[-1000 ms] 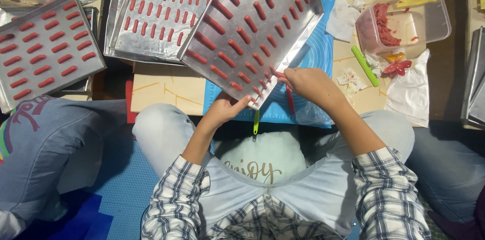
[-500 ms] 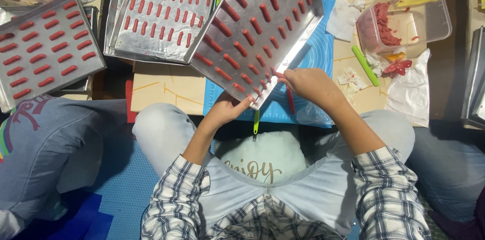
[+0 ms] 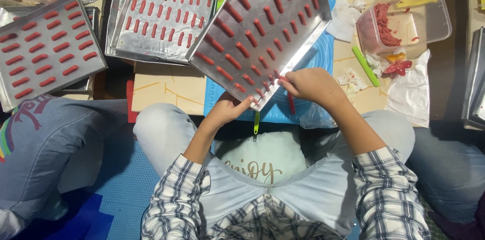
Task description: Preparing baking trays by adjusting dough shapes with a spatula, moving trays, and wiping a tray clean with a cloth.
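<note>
Your left hand [image 3: 228, 110] grips the near edge of the tilted tray [image 3: 262, 28]; your right hand [image 3: 310, 86] pinches a red strip [image 3: 281, 77] at its near edge.

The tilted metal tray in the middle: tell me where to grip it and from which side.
Grip the tilted metal tray by its bare near rim, from the person's side, thumbs on top. The red strips fill the inside in rows, so only the raised edge is free. The left hand already supports the near corner and the right hand is at the near rim; its far end likely rests on the neighbouring tray.
</note>
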